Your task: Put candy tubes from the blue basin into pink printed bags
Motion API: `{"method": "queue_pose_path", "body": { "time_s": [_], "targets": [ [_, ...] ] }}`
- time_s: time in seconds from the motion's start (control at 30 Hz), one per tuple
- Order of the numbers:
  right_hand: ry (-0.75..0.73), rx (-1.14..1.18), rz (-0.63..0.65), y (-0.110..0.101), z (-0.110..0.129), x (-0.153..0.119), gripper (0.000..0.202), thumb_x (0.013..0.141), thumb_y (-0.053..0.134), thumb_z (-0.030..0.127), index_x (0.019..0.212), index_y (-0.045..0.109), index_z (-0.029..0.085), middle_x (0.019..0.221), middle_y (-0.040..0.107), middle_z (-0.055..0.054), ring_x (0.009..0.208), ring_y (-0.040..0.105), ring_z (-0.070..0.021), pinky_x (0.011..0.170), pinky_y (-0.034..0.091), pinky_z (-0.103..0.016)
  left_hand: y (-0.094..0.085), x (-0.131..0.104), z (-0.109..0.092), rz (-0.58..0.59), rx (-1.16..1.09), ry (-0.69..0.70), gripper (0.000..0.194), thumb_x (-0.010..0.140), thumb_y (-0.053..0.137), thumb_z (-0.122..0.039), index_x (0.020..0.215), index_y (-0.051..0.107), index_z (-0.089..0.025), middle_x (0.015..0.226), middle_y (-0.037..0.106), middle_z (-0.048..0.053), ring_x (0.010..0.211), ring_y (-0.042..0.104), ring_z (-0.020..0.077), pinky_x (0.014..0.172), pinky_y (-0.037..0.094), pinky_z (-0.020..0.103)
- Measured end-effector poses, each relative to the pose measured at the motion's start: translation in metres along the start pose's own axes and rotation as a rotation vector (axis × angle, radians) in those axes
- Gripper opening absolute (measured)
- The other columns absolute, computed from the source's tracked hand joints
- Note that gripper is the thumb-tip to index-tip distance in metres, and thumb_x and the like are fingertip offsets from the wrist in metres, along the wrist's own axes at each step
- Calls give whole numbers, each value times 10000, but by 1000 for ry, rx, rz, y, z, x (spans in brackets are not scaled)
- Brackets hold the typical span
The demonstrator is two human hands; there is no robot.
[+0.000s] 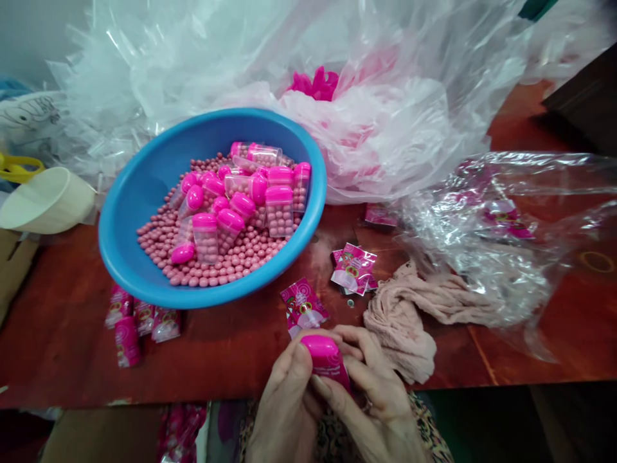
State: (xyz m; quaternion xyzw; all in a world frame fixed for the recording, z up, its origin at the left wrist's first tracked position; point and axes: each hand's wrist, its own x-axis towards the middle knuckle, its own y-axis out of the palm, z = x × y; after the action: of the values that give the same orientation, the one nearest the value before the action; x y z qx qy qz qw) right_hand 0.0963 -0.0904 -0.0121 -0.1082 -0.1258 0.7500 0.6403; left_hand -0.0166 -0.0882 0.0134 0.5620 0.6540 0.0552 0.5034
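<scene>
Between my two hands, at the table's front edge, is a small candy container (326, 361) with a bright pink lid and a printed pink sleeve around its body. My left hand (284, 399) grips its left side, thumb near the lid. The fingers of my right hand (371, 392) close on its right side and lower front. Just beyond my fingers lies a flat printed sleeve (303, 304), with a small pile of similar sleeves (354, 269) farther right. A blue basin (212, 297) holds loose pink candy balls (226, 265) and several filled, pink-lidded containers (278, 209) without sleeves.
Several sleeved containers (127, 341) rest left of centre, below the basin. A crumpled beige cloth (402, 321) and clear plastic bag (482, 257) lie at right. A large bag with pink lids (315, 83) stands behind. At far left are a white scoop (45, 199) and yellow-handled scissors (19, 168).
</scene>
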Motion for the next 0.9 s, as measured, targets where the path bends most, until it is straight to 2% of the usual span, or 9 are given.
{"method": "queue_pose_path", "body": {
  "time_s": [0.13, 0.23, 0.37, 0.5, 0.6, 0.73, 0.9],
  "targets": [
    [-53, -62, 51, 0, -3, 0, 180, 852, 589, 179, 1006, 660, 238, 1127, 544, -51, 1048, 553, -194, 869, 479, -282, -2, 3, 2, -55, 25, -10, 285, 891, 537, -363, 892, 753, -176, 864, 732, 97, 917, 651, 238, 875, 466, 362],
    [-53, -68, 64, -1, -6, -1, 174, 854, 585, 170, 1004, 655, 221, 1110, 553, -53, 1039, 564, -185, 872, 482, -259, -2, 3, 7, -38, 40, 19, 257, 879, 562, -352, 890, 758, -186, 869, 733, 89, 921, 651, 236, 866, 473, 353],
    [-62, -69, -30, -2, -5, -6, 154, 847, 605, 182, 980, 670, 225, 1111, 557, -50, 1033, 573, -185, 892, 482, -256, -3, 1, 14, 31, 30, 42, 236, 819, 639, -386, 889, 768, -202, 843, 736, 84, 928, 652, 246, 864, 481, 359],
    [-52, -66, -109, -6, 1, -4, 117, 832, 635, 198, 928, 686, 243, 1054, 594, -31, 974, 600, -180, 858, 499, -251, -3, -1, 18, 12, -5, 38, 233, 802, 662, -382, 902, 771, -201, 820, 737, 86, 911, 659, 248, 878, 482, 387],
    [-91, -66, -133, -7, 6, 1, 145, 832, 632, 192, 952, 687, 254, 1020, 614, -27, 958, 605, -182, 848, 501, -262, 0, -1, 14, -12, -52, 35, 195, 805, 673, -329, 922, 765, -203, 834, 739, 82, 911, 662, 239, 905, 469, 397],
    [-109, -15, -112, 1, 9, 3, 205, 845, 585, 163, 1002, 676, 258, 1077, 597, -41, 978, 601, -191, 836, 507, -284, 4, -2, 5, -7, -67, 62, 185, 806, 675, -300, 916, 761, -179, 845, 738, 92, 923, 661, 245, 910, 470, 397],
    [-143, -22, -151, 6, 4, -4, 227, 831, 569, 137, 1000, 671, 250, 1115, 575, -42, 994, 601, -179, 847, 514, -259, 4, -4, 0, 35, -51, 54, 168, 807, 677, -291, 895, 755, -171, 785, 734, 81, 852, 679, 229, 826, 515, 359]
  ]
}}
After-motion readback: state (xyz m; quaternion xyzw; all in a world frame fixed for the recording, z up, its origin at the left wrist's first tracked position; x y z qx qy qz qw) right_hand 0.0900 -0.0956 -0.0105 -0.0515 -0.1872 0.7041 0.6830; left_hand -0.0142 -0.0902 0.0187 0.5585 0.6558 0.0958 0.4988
